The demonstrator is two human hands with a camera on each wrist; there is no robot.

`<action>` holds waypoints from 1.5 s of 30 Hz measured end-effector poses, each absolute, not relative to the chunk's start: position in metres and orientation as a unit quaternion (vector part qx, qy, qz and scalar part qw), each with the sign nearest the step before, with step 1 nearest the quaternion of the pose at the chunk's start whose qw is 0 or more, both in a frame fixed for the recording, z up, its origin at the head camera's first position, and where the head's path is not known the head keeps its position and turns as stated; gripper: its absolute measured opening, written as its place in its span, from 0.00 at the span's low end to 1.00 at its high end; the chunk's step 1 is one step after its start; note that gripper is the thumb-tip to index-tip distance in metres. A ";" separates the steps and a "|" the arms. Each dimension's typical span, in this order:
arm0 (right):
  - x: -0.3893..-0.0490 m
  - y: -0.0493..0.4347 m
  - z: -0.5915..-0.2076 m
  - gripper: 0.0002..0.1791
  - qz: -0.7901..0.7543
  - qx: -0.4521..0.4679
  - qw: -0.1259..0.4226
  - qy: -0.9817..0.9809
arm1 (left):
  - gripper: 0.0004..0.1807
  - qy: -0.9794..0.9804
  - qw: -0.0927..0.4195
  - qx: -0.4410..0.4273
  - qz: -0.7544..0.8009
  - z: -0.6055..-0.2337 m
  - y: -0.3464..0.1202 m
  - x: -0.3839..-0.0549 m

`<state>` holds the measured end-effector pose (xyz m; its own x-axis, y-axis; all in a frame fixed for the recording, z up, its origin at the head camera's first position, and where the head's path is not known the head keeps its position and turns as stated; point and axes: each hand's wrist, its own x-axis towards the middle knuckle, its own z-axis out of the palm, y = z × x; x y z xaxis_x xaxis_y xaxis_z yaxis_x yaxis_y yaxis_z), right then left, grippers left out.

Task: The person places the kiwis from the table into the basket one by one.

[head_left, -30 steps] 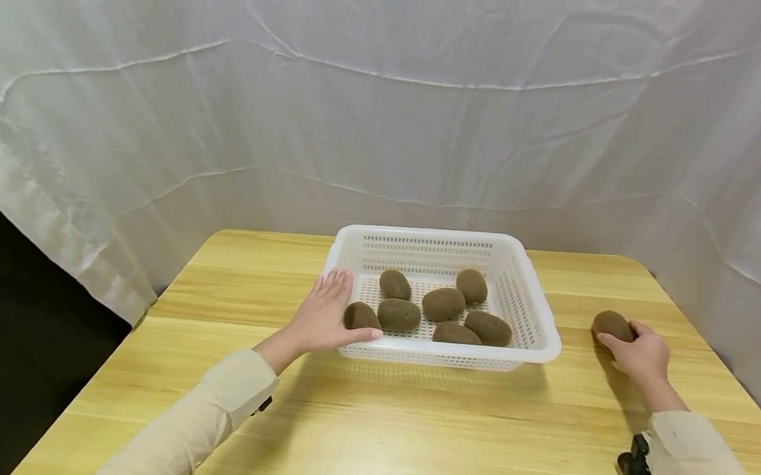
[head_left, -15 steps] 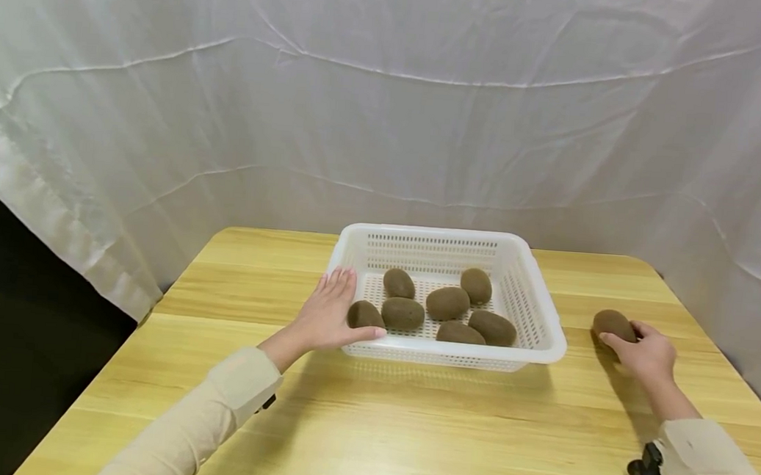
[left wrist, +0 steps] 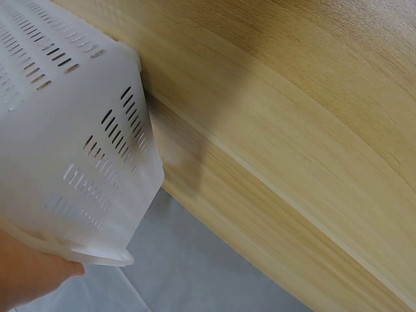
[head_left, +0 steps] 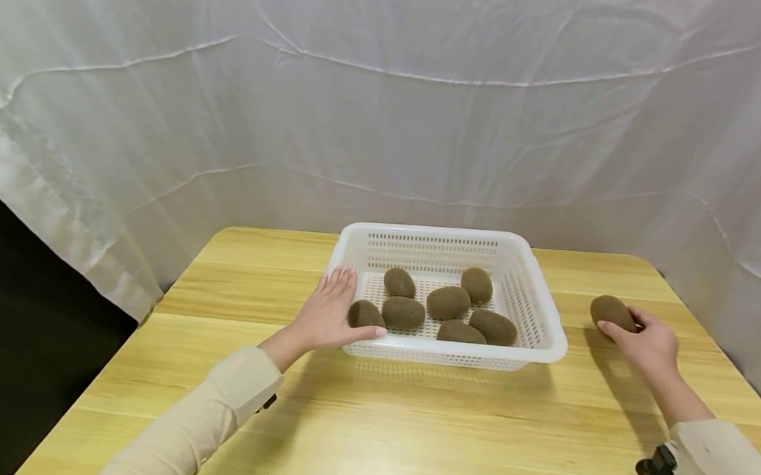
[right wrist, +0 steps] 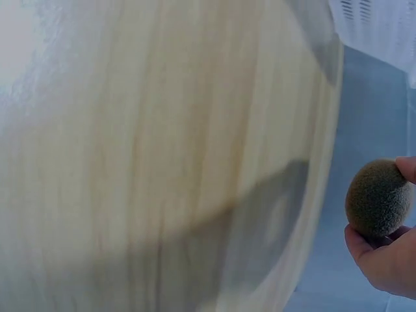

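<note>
A brown, fuzzy kiwi (head_left: 610, 312) is pinched between the thumb and fingers of my right hand (head_left: 647, 348), over the right part of the table. The right wrist view shows this kiwi (right wrist: 378, 198) with fingers on two sides of it. My left hand (head_left: 329, 313) rests on the near left corner of a white perforated plastic basket (head_left: 543, 319), its fingers straight over the left rim and the thumb along the front rim. Several more kiwis (head_left: 449, 303) lie on the basket's floor. In the left wrist view, part of the left hand (left wrist: 32, 273) touches the rim.
The basket stands near the back middle of a light wooden table (head_left: 407, 423). Behind the table and at its sides hangs a pale grey curtain (head_left: 453, 139). A dark area (head_left: 22, 345) lies off the table's left edge.
My right hand, with the kiwi in its grip, has risen slightly, and the kiwi has tilted and shifted a little away. The left hand keeps its place on the basket.
</note>
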<state>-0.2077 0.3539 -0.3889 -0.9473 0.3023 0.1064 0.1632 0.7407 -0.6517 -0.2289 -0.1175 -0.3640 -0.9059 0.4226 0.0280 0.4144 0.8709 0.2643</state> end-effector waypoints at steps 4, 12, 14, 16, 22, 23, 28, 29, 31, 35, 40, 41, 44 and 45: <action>-0.204 0.351 -0.382 0.39 0.336 -0.113 0.111 -0.928 | 0.60 0.968 0.014 0.215 0.132 -0.364 -0.117 -0.229; -0.201 0.344 -0.368 0.40 0.348 -0.096 0.119 -0.925 | 0.60 0.968 0.013 0.214 0.134 -0.365 -0.116 -0.229; -0.201 0.341 -0.365 0.40 0.355 -0.093 0.120 -0.922 | 0.60 0.968 0.013 0.213 0.135 -0.365 -0.116 -0.229; -0.201 0.337 -0.360 0.40 0.358 -0.094 0.123 -0.921 | 0.60 0.968 0.014 0.212 0.136 -0.365 -0.117 -0.229; -0.199 0.324 -0.350 0.39 0.387 -0.082 0.137 -0.908 | 0.60 0.968 0.012 0.214 0.134 -0.365 -0.118 -0.229; -0.199 0.322 -0.349 0.39 0.392 -0.078 0.140 -0.906 | 0.60 0.967 0.012 0.214 0.134 -0.365 -0.118 -0.229; -0.196 0.312 -0.340 0.39 0.398 -0.061 0.146 -0.904 | 0.61 0.967 0.012 0.216 0.134 -0.366 -0.118 -0.229; -0.196 0.310 -0.338 0.39 0.399 -0.056 0.145 -0.904 | 0.60 0.967 0.012 0.216 0.134 -0.365 -0.118 -0.229; -0.195 0.306 -0.334 0.38 0.396 -0.046 0.145 -0.906 | 0.60 0.967 0.010 0.216 0.135 -0.365 -0.117 -0.229; -0.193 0.295 -0.327 0.37 0.394 -0.016 0.145 -0.908 | 0.60 0.967 0.008 0.217 0.134 -0.364 -0.117 -0.229; -0.194 0.280 -0.323 0.35 0.396 0.022 0.138 -0.907 | 0.60 0.967 0.006 0.220 0.131 -0.364 -0.118 -0.229; -0.194 0.278 -0.323 0.35 0.398 0.030 0.135 -0.907 | 0.60 0.967 0.005 0.220 0.132 -0.365 -0.118 -0.229; -0.194 0.269 -0.322 0.35 0.400 0.044 0.124 -0.907 | 0.60 0.966 0.006 0.220 0.135 -0.365 -0.118 -0.229; -0.194 0.266 -0.321 0.35 0.401 0.049 0.119 -0.907 | 0.60 0.966 0.007 0.220 0.136 -0.365 -0.118 -0.228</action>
